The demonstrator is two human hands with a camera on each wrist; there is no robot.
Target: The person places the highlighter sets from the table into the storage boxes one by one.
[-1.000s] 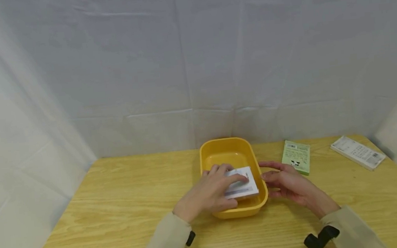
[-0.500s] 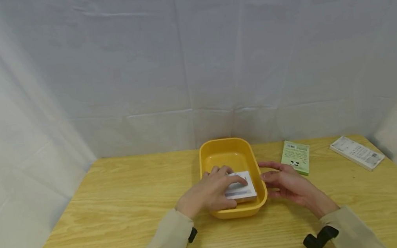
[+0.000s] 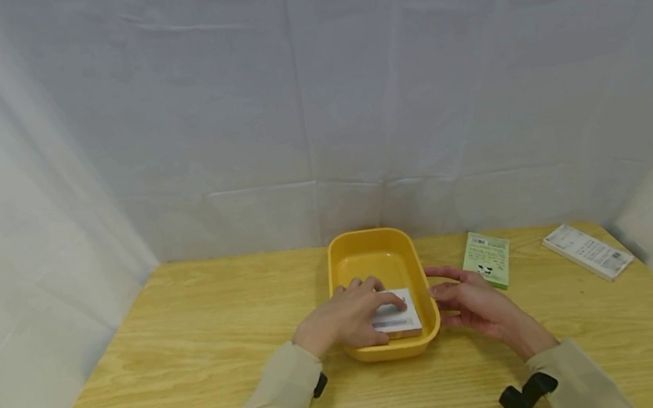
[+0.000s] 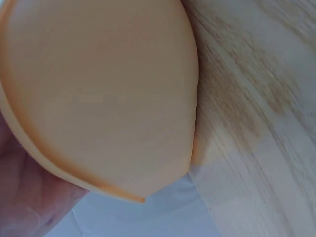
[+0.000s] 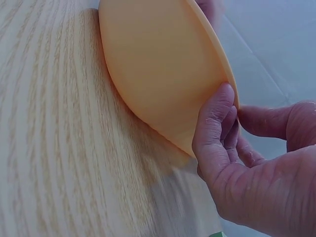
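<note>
A yellow plastic bin (image 3: 381,353) stands on the wooden table. Inside its near half lies a white flat box (image 3: 402,325) with faint print on top. My left hand (image 3: 345,319) reaches over the bin's left wall and grips the box from above, thumb at its near side and index finger stretched over its top. On the right, my right hand (image 3: 484,307) pinches the bin's rim; in the right wrist view its fingers (image 5: 212,133) lie against the outer wall and the thumb is at the edge. Seen from the left wrist, the bin's wall (image 4: 98,98) hides the box.
Right of the bin, near the table's back, lies a green flat pack (image 3: 487,259) with a panda picture. Farther right is a white flat pack (image 3: 589,251) with print and a barcode. White sheeting (image 3: 307,115) hangs behind the wooden table (image 3: 216,343).
My left hand has lowered the white box slightly and drawn it nearer in the bin; it now lies flatter. The right hand keeps its place at the rim.
</note>
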